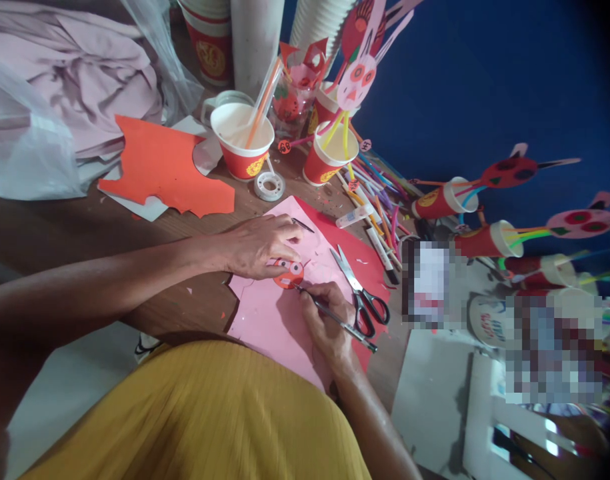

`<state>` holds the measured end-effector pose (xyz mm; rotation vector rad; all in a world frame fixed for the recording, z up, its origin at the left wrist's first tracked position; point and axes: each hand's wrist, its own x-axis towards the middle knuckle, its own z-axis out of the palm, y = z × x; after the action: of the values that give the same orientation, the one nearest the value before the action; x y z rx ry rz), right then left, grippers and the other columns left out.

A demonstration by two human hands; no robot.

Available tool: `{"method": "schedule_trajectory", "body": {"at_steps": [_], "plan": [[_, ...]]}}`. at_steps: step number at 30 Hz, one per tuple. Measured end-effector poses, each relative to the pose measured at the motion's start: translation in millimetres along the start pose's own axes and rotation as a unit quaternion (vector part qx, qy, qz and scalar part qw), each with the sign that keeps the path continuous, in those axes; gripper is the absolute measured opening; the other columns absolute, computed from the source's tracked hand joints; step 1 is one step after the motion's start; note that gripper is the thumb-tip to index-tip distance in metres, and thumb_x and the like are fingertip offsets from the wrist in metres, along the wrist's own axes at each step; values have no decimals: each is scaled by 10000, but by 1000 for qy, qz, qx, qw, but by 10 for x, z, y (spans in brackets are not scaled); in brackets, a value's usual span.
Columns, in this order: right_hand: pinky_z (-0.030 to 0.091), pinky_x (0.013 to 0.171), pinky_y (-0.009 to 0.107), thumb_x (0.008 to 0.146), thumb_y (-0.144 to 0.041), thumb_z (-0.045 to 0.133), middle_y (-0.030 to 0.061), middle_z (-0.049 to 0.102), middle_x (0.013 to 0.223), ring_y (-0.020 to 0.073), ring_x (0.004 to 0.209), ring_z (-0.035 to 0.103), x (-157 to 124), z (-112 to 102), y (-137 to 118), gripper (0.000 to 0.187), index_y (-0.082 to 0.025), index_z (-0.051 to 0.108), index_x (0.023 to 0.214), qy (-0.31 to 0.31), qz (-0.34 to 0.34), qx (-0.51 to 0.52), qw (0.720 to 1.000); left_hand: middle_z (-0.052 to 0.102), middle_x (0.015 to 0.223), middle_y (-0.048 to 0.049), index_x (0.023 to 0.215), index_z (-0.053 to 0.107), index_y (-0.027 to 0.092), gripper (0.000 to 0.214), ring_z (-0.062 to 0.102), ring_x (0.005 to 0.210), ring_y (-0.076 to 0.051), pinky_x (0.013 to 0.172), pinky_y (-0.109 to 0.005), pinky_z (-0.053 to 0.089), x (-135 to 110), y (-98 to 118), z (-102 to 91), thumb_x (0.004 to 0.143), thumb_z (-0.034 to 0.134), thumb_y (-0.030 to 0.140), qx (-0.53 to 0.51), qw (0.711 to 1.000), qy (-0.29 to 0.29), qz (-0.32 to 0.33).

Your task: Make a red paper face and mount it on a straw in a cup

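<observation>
The only view looks out from the wearer's head, above the yellow clothing point(199, 413) on the near side of the fingers, and faces forward and steeply down onto the counter point(189, 307). It is near enough that the left fingers point(287, 230) and right fingers point(322, 297) sit close to mid-frame, yet wide enough to take in the blue wall point(459, 87) beyond them and, right of them, a white chair point(489, 413) and slanted-looking cups point(435, 201).
</observation>
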<state>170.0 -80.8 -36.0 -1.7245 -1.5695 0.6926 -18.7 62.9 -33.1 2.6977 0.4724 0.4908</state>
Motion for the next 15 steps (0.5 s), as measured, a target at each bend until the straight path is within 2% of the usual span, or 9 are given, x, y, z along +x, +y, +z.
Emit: {"method": "schedule_trajectory", "body": {"at_steps": [7, 15], "plan": [[481, 527, 229, 806, -260, 620, -13, 667, 670, 125, 536, 597, 10, 8, 0, 63, -197, 626, 808, 6, -8, -12, 1000, 600, 1128, -105, 956, 746, 238, 198, 528, 1002, -270, 870, -412, 436, 23, 24, -29, 839, 603, 310, -4, 1000, -6, -5], [507, 533, 240, 801, -275, 603, -1, 699, 684, 143, 551, 631, 37, 2, -71, 74, -208, 633, 803, 15, 12, -14, 1000, 604, 1129, -104, 947, 745, 237, 195, 532, 997, -266, 861, -407, 435, 26, 29, -26, 837, 603, 314, -5, 1000, -5, -6]]}}
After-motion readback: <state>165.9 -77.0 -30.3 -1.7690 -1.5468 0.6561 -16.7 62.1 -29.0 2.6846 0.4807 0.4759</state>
